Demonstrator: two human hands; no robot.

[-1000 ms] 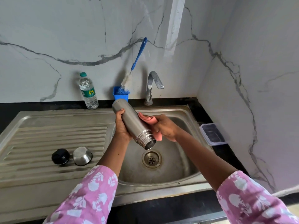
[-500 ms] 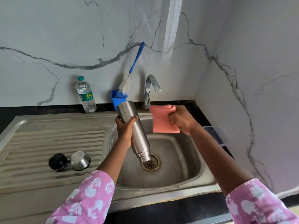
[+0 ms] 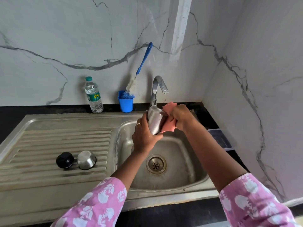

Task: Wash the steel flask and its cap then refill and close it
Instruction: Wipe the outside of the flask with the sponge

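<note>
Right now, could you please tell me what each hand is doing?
Left hand: grips the steel flask over the sink.
Right hand: holds the pink cloth against the flask.

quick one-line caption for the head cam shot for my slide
Over the sink, the left hand grips the steel flask while the right hand presses a pink cloth against its side.

Home kitchen, steel sink (image 3: 68,122) with drainboard, tap (image 3: 157,86), marble-look wall (image 3: 65,38)
</note>
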